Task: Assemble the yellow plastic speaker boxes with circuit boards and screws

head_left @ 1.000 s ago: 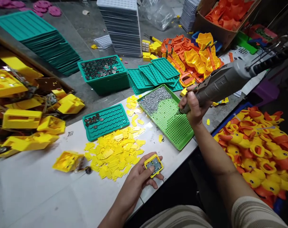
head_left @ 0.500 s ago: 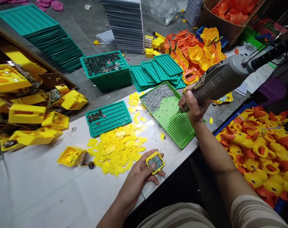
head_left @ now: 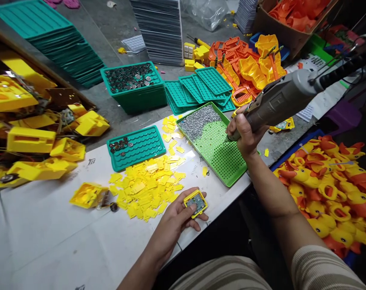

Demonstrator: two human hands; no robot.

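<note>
My left hand (head_left: 178,219) holds a small yellow plastic frame (head_left: 195,202) with a grey circuit board inside, at the near edge of the white table (head_left: 50,237). My right hand (head_left: 245,135) grips a grey electric screwdriver (head_left: 279,100) whose cable leads off to the upper right. Its tip points down onto the light green screw tray (head_left: 223,161), beside a heap of small silver screws (head_left: 197,121). A pile of small flat yellow plastic pieces (head_left: 149,189) lies just left of my left hand.
A teal tray (head_left: 137,147) with a few button cells lies behind the pile. A teal bin of button cells (head_left: 131,82), stacked teal and grey trays, yellow housings (head_left: 32,141) at left, orange and yellow parts at back, yellow duck toys (head_left: 330,185) at right.
The view has shifted slightly. My left hand has kept the yellow frame at the table edge, and the screwdriver tip stays over the green screw tray.
</note>
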